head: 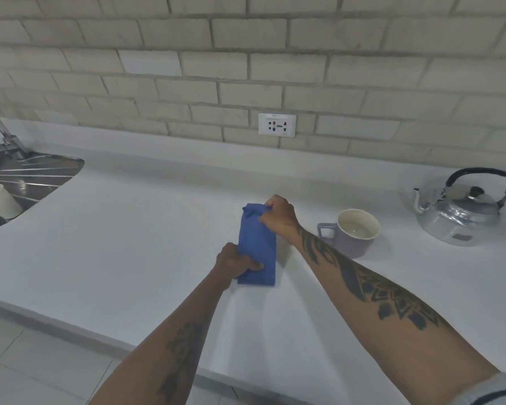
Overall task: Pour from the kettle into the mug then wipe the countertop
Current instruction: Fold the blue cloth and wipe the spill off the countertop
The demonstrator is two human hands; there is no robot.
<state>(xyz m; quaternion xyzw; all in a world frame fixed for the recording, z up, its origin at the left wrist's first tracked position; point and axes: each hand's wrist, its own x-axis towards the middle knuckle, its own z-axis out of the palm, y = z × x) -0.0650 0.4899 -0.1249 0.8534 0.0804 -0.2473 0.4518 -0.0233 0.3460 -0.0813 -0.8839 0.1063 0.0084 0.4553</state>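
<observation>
A folded blue cloth (257, 247) lies on the white countertop (135, 229) in the middle of the view. My left hand (235, 263) grips its near left corner. My right hand (279, 216) pinches its far end, which is bunched up. Just right of the cloth stands a lilac mug (352, 233) with a cream inside, its handle pointing left toward my right wrist. A shiny metal kettle (462, 211) with a black handle sits at the far right, spout pointing left.
A steel sink (32, 176) with a tap and a cream cup (0, 200) is at the far left. A wall socket (277, 125) sits in the brick backsplash. The counter's front edge runs diagonally below my arms.
</observation>
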